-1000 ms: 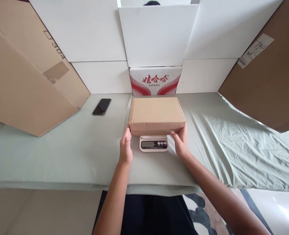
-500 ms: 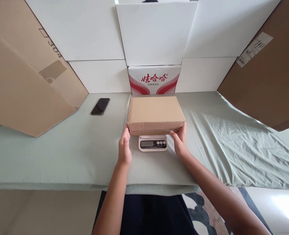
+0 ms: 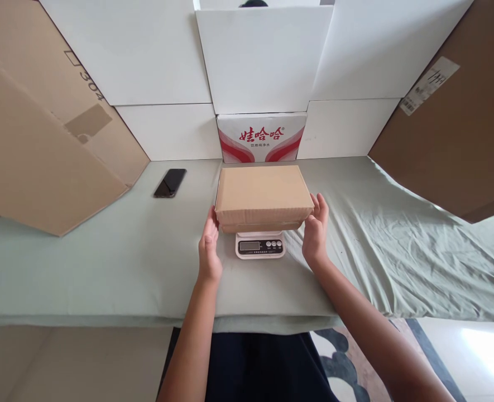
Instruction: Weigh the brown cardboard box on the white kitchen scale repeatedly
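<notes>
**A:** Starting nearest the camera, what had changed around the scale (image 3: 260, 245)?

**B:** Both hands had let go. Half a second before, the fingers curled under the near corners of the cardboard box (image 3: 263, 195). Here the left hand (image 3: 209, 248) stood just left of the scale, flat and upright, fingers spread straight, holding nothing. Its fingertips looked to be at the box's left near corner, though I couldn't tell whether they touched it. The right hand (image 3: 316, 234) stood just right of the scale, palm turned inward, open as well, with a thin gap between it and the box's right side.

**A:** And the box?

**B:** It sat on top of the scale, level, covering the platform, so only the scale's front panel with display and buttons showed beneath its near edge. It had not shifted.

**A:** Count things for me.

**B:** Two hands, one scale, one closed box on it. Left of the scale and farther back, one dark phone (image 3: 170, 182) lay flat on the green cloth (image 3: 104, 262). Directly behind the scale stood one red-and-white printed carton (image 3: 260, 138), touching or nearly touching the box's far edge. Two big brown cartons leaned in: one far left (image 3: 41, 139) of the scale, one far right (image 3: 451, 134). White panels (image 3: 263, 58) rose behind everything.
</notes>
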{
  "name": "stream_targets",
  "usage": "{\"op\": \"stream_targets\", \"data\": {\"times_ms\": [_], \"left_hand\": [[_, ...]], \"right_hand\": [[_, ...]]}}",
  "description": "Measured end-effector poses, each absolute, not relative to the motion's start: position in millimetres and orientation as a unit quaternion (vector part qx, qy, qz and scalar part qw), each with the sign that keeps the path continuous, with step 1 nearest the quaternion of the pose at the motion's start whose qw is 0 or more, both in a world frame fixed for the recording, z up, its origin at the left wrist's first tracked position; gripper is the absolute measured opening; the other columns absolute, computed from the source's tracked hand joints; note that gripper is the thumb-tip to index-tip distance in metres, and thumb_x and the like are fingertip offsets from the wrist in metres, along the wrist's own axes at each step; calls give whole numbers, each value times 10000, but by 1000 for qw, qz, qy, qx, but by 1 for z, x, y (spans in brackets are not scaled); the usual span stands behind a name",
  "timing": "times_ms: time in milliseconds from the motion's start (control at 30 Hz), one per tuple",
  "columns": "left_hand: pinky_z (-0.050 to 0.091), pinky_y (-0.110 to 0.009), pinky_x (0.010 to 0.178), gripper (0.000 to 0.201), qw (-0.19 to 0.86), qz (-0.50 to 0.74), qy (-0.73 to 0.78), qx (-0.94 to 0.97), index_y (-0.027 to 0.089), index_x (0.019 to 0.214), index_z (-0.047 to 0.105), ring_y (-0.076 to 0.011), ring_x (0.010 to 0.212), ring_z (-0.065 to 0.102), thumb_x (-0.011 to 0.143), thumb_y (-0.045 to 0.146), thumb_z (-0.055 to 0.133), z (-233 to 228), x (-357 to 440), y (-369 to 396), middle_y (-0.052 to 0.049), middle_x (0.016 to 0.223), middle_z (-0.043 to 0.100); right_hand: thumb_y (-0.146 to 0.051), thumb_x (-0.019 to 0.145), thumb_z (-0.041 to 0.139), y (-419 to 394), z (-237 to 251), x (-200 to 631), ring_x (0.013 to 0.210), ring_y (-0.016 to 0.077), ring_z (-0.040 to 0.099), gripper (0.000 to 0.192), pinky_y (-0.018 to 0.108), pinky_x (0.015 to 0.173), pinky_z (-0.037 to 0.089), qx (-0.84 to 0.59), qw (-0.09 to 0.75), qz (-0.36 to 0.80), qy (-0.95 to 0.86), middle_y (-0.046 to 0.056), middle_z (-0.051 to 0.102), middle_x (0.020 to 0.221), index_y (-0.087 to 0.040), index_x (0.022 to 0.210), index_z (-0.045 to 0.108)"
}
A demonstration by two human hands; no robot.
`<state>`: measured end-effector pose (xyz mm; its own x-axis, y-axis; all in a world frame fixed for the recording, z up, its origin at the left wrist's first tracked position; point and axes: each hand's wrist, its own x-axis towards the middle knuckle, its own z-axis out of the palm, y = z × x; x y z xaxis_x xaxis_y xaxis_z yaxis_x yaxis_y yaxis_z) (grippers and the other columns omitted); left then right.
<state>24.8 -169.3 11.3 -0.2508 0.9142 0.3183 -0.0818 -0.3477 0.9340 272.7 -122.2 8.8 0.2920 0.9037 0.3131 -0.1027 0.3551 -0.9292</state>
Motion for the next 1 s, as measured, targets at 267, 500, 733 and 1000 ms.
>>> {"op": "stream_targets", "data": {"times_ms": [267,500,733,1000], "left_hand": [[278,-436,1292,858,375,662,440,478,270,1598,394,-291,1584,312,919,794,350,11,25,-169,-85,1693,366],[272,-437,1295,842,378,661,437,479,269,1599,391,-287,1586,310,933,780,336,11,25,-168,-79,1695,365],[279,-431,1294,860,373,658,447,477,273,1591,409,-290,1583,315,916,802,340,11,25,-168,-80,1687,381],[274,-458,1296,847,373,660,441,481,287,1582,425,-306,1581,320,917,804,335,9,23,-167,-76,1685,387]], "right_hand": [[-528,871,568,-115,4,277,1561,320,348,668,644,1260,285,-436,676,387,-450,50,371,1663,-372,1492,378],[-515,855,578,-113,4,276,1542,323,375,663,642,1254,286,-440,674,405,-434,50,390,1647,-371,1474,392],[-536,835,588,-114,8,274,1521,333,398,664,632,1241,314,-436,685,400,-425,57,414,1626,-357,1453,424],[-559,845,539,-116,11,274,1498,341,418,637,646,1230,307,-435,683,406,-424,60,464,1579,-359,1441,435]]}}
